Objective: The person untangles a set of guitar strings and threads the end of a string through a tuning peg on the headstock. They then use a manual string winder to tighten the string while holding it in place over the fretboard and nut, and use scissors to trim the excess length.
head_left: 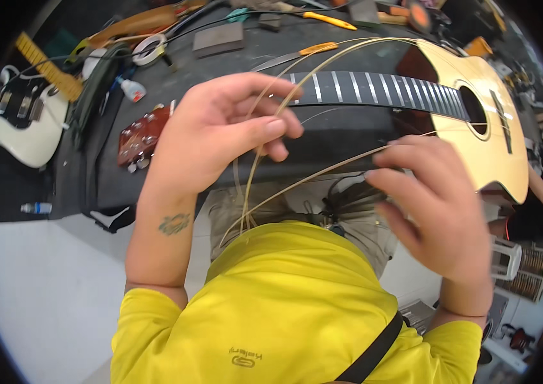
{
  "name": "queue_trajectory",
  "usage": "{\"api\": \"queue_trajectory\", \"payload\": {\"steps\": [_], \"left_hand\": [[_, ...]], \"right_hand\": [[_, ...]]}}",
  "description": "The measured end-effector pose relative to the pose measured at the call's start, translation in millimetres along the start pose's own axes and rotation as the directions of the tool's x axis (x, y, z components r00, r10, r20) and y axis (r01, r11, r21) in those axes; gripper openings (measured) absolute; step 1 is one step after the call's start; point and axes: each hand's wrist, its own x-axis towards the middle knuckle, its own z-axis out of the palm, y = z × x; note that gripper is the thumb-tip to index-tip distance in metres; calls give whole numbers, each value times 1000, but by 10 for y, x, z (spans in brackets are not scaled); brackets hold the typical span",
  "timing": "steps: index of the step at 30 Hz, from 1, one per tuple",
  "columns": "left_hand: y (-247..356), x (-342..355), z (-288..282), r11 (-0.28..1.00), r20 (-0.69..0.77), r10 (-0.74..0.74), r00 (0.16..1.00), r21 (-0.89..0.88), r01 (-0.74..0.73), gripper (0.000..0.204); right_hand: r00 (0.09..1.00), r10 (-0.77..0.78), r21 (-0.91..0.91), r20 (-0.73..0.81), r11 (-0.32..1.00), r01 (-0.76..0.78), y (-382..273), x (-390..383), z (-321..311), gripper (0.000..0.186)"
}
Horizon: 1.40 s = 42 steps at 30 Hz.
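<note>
Guitar strings [374,41] loop from the acoustic guitar [490,157] past our raised, curled left hand [217,125]; our right hand [434,195] hovers half-curled, thumb apart; whether either clamps a string, we cannot tell

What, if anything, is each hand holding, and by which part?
Loose strings cross the left hand partway along, and one reaches the right hand; whether either grips cannot be told.

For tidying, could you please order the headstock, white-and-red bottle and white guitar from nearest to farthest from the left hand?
1. Headstock, just left of the left hand
2. Bottle, beyond the headstock
3. White guitar, far left
</note>
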Motion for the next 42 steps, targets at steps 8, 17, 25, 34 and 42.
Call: {"api": "queue_trajectory", "payload": {"steps": [8, 17, 25, 34, 42], "left_hand": [[-4, -69, 26, 999, 14, 29, 999, -26, -29, 37], [-101, -138, 52, 998, 96, -70, 993, 10, 70, 47], [-117, -185, -145, 992, 110, -112, 988, 71, 105, 43], [-276, -145, -152, 1000, -7, 0, 1000, 26, 0, 24], [-165, -91, 3, 997, -4, -19, 1000, 79, 19, 27]], "right_hand": [[989, -65, 75, -135, 994, 75, -149, 267, 875, 20], [973, 67, 180, -222, 983, -27, -122, 237, 822, 14], [938, 226, 270, -262, 951, -153, -19, 25, 517, 26], [974, 189, -35, -123, 980, -195, -258, 50, 486, 26], [997, -79, 79, 22, 994, 77, -581, 384, 972, 10]]}}
